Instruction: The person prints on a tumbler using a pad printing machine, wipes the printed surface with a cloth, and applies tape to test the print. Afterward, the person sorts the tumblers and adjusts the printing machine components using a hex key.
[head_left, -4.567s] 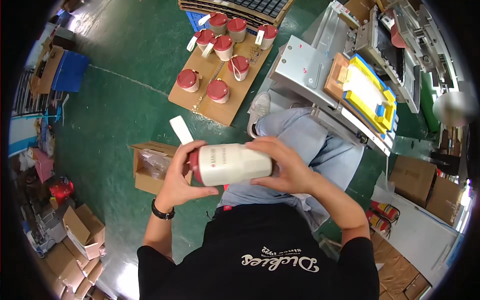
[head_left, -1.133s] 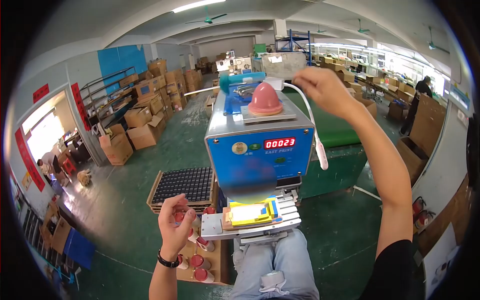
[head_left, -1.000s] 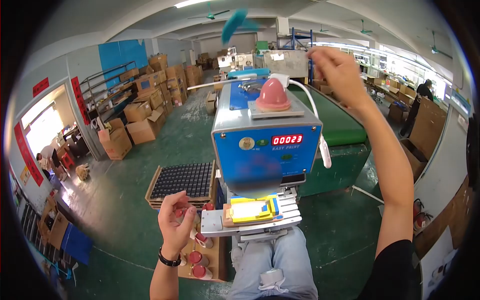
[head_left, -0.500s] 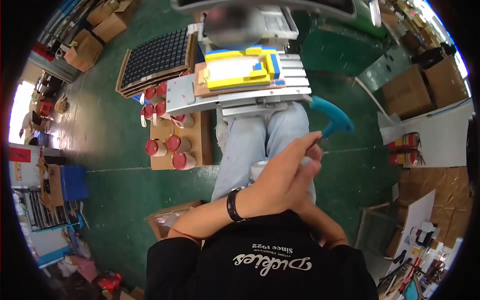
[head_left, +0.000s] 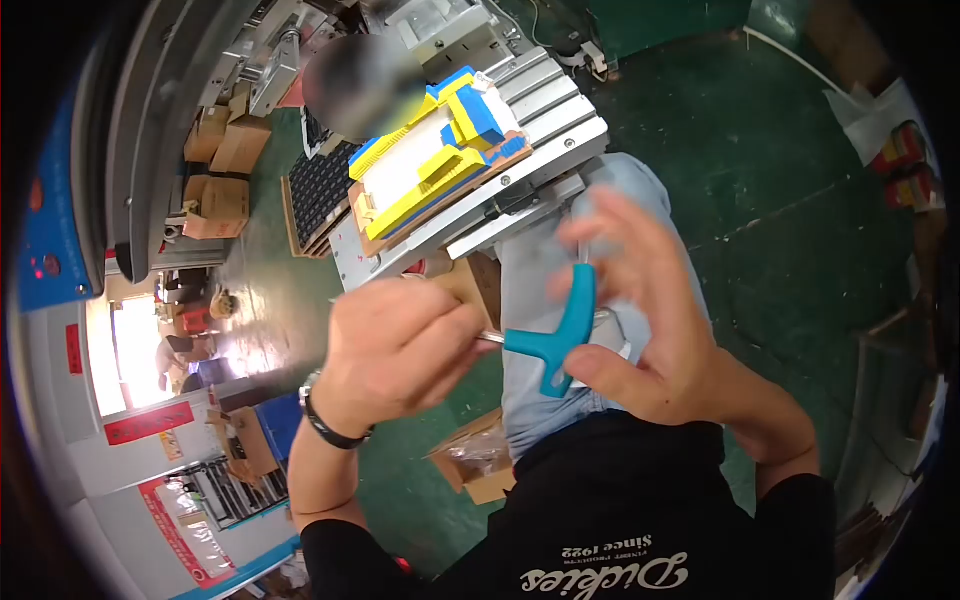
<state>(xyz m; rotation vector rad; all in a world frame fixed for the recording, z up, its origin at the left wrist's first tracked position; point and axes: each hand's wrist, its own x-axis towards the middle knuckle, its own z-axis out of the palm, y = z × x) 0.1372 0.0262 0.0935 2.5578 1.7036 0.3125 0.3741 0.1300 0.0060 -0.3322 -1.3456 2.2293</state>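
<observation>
A teal T-handle hex key point(head_left: 555, 338) is held up over the lap. My left hand point(head_left: 395, 350), with a dark-strapped watch on the wrist, is closed around the metal shaft at the handle's left. Around the handle's right side, my right hand point(head_left: 655, 310) has its fingers spread and blurred; the thumb lies against or just in front of the handle. Beyond the hands, a yellow and blue block fixture point(head_left: 430, 190) with a white middle sits on a brown board on the slotted metal table point(head_left: 560, 110).
A blurred round object point(head_left: 365, 85) hangs over the fixture's far side. A tray of dark parts point(head_left: 320, 200) stands behind the table's left end. On the floor are an open carton point(head_left: 475, 460) and stacked boxes point(head_left: 222, 170). A machine panel point(head_left: 60, 200) rises at left.
My left hand has moved left and now grips the hex key's shaft. The key has come from beside the table to over my lap. My right hand has spread around its handle. The view has turned.
</observation>
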